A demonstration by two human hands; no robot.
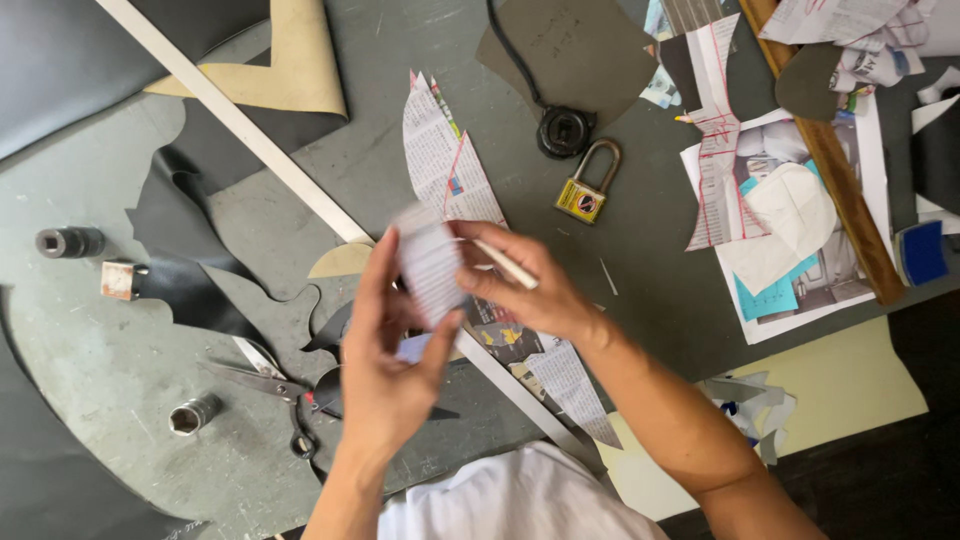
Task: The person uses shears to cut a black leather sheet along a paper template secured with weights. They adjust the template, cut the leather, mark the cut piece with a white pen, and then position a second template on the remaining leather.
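Note:
My left hand (385,355) and my right hand (525,285) together hold a small blurred piece of printed paper (430,265) above the grey worktable (110,350). My left thumb and fingers pinch its lower edge. My right hand grips its right side and also holds a thin white pencil-like stick (508,264) between the fingers. Below the hands lie a long strip of newspaper (450,170) and a long white ruler (240,125) that runs diagonally across the table.
Scissors (265,385) lie left of my left wrist, with a metal socket (192,415) near them. A yellow padlock (585,190), a black round tool (565,130), black leather pieces (185,230), a wooden board (830,160) and paper patterns (790,230) surround the hands.

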